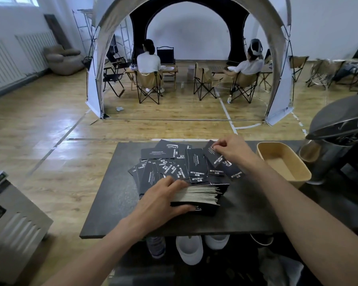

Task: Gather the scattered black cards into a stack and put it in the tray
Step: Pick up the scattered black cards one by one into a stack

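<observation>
The left hand (163,201) clasps a thick stack of black cards (203,195) at the near middle of the dark worktop (116,203). Its fingers (174,183) are curled over the far side of the stack and the thumb is pressed along the near side. The stack's pale edges fan out to the right. The right hand (232,150) reaches to the far right of the spread, its fingers (220,145) bent and closed in a pinch on the far edge of a single card (212,156), which lies tilted over its neighbours. Between the two hands the scattered cards (174,166) overlap in a loose heap, just beyond the stack and touching it. The tan tray (281,165) sits on the worktop just right of the right hand, apart from the cards.
</observation>
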Tool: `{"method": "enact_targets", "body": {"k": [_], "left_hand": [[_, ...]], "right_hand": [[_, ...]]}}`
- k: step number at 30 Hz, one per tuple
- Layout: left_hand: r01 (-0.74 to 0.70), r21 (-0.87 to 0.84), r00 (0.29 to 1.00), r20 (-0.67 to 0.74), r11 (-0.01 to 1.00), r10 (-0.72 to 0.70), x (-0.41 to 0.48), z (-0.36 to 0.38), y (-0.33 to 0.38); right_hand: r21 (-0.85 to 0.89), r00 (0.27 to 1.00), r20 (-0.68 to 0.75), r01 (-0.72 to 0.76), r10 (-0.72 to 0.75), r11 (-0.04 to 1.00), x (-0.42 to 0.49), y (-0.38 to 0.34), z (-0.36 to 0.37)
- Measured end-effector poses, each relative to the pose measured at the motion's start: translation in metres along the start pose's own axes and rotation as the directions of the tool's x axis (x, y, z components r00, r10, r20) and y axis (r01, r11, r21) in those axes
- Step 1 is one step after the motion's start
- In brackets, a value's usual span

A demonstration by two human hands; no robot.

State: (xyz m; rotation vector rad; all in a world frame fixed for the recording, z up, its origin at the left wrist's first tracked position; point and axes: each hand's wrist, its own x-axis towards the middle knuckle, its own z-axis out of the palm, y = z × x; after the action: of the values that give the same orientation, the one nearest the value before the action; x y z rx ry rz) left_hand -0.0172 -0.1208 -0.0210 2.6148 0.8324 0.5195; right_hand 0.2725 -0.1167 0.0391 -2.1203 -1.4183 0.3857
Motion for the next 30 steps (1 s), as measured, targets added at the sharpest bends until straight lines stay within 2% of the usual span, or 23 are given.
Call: {"method": "enact_targets", "body": {"k": [4, 7, 10, 11, 14, 16, 18, 19, 20, 22, 25, 28, 30], "left_hand": [[0.051, -0.025, 0.999, 0.005, 0.998, -0.051, 0.002, -0.001, -0.001], [0.096, -0.066, 0.995, 0.009, 0.993, -0.096, 0.0, -0.002, 0.0], [0.095, -0.121, 0.995, -0.007, 0.988, -0.096, -0.002, -0.001, 0.002], [0.078, -0.128, 0.997, -0.018, 0.989, -0.081, -0.001, -0.001, 0.002], [0.057, -0.137, 0.997, -0.037, 0.989, -0.063, -0.001, 0.002, 0.0], [0.081, -0.15, 0.996, -0.03, 0.985, -0.087, -0.001, 0.003, 0.0], [0.09, -0.11, 0.995, -0.028, 0.99, -0.093, -0.001, 0.002, 0.0], [0.08, -0.066, 0.996, -0.029, 0.995, -0.082, 0.0, 0.001, 0.001], [0.066, -0.021, 0.997, -0.029, 0.998, -0.067, 0.0, 0.0, 0.001], [0.046, 0.039, 0.998, -0.04, 0.998, -0.044, 0.001, 0.0, 0.001], [0.038, 0.095, 0.998, -0.061, 0.995, -0.032, 0.001, 0.002, 0.0], [0.042, 0.103, 0.997, -0.067, 0.994, -0.035, 0.001, 0.003, 0.0], [0.042, 0.11, 0.997, -0.071, 0.993, -0.035, 0.0, 0.003, 0.001]], "right_hand": [[0.063, 0.991, 0.135, 0.011, -0.02, 0.998, -0.032, -0.004, -0.024], [-0.114, 0.975, 0.158, 0.174, -0.155, 0.978, -0.054, -0.009, -0.036], [-0.328, 0.949, 0.228, 0.286, -0.218, 0.901, -0.069, -0.023, -0.032], [-0.335, 0.936, 0.27, 0.313, -0.228, 0.889, -0.07, -0.026, -0.022], [-0.15, 0.896, 0.382, 0.3, -0.225, 0.942, -0.074, -0.032, 0.013], [0.055, 0.884, 0.426, 0.189, -0.194, 0.98, -0.068, -0.035, 0.023], [0.228, 0.932, 0.337, 0.06, -0.137, 0.972, -0.05, -0.027, 0.027], [0.165, 0.959, 0.258, 0.072, -0.114, 0.984, -0.037, -0.019, 0.027], [-0.013, 0.967, 0.218, 0.134, -0.128, 0.991, -0.026, -0.011, 0.028], [-0.307, 0.925, 0.337, 0.287, -0.178, 0.907, -0.014, -0.002, 0.034], [-0.404, 0.847, 0.49, 0.43, -0.205, 0.808, -0.011, 0.0, 0.043], [-0.514, 0.858, 0.487, 0.433, -0.163, 0.74, -0.011, -0.002, 0.038], [-0.513, 0.864, 0.488, 0.397, -0.122, 0.761, -0.009, -0.002, 0.03]]}}
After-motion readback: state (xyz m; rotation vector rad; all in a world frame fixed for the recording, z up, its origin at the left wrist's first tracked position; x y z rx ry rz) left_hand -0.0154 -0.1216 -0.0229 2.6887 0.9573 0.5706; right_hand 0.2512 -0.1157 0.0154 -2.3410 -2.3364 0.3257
